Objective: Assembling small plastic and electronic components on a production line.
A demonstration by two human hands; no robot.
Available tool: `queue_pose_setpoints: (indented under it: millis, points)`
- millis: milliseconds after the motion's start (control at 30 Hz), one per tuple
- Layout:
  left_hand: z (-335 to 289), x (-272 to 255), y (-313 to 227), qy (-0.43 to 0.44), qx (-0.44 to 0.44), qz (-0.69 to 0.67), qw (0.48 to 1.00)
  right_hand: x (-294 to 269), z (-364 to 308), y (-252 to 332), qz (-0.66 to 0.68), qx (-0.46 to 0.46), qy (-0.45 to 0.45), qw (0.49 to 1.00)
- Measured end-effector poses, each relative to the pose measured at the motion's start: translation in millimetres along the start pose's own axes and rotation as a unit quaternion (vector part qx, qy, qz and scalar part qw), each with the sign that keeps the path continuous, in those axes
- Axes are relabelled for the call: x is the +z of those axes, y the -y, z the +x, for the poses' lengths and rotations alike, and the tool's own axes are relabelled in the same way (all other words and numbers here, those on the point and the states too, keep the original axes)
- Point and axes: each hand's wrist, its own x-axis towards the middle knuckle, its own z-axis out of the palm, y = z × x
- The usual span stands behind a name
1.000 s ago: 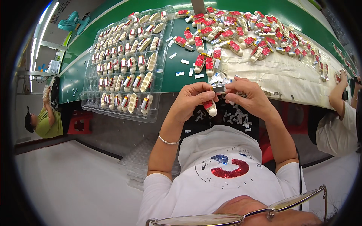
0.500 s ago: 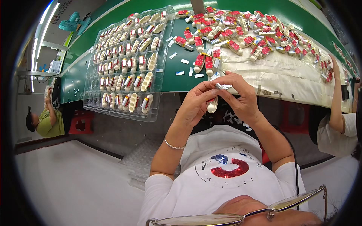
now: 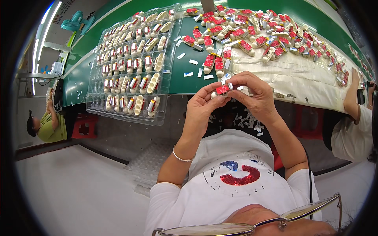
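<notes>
Above my lap, at the table's front edge, I hold a small cream plastic piece with a red board on it [image 3: 223,90]. My left hand [image 3: 204,104] pinches its rounded left end between thumb and fingers. The fingertips of my right hand [image 3: 256,96] close on its other end, where a small whitish part shows; the grip partly hides that end. Just beyond my hands, similar red-faced pieces [image 3: 219,66] with silver cylinders lie on the green table. Small white and blue strips [image 3: 208,77] are scattered beside them.
A clear plastic tray [image 3: 167,78] with rows of similar pieces stands to the left, overhanging the table edge. A large pile of pieces [image 3: 275,35] covers the back right, partly on pale sheeting [image 3: 256,72]. Other people [image 3: 354,133] sit at both sides. White scraps [image 3: 246,120] lie on my lap.
The cream piece, which hung downward under my fingers, is now turned sideways with its red face up. My left fingers have shifted to its rounded end.
</notes>
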Motion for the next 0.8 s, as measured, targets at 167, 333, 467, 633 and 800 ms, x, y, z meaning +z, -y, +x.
queue_pose_setpoints:
  millis: [167,333,467,633,800]
  points:
    - [-1.3,-2.5,3.2,-0.014,0.042,0.039,0.998,-2.8,4.4,10.2,-0.082,-0.017,0.039,0.996]
    - [-4.6,0.7,-6.2,-0.003,0.068,0.099,0.993,-7.0,6.8,8.5,-0.12,-0.04,0.071,0.989]
    - [-7.1,4.2,-13.4,0.0,0.077,0.138,0.987,-8.2,6.9,8.2,-0.12,-0.031,0.085,0.989]
    - [-9.0,3.2,-18.6,0.005,0.071,0.189,0.979,-7.2,5.7,10.4,-0.121,-0.017,0.087,0.989]
    - [-14.5,4.3,-22.6,-0.005,0.081,0.204,0.976,-0.4,3.7,14.7,-0.115,-0.006,0.074,0.991]
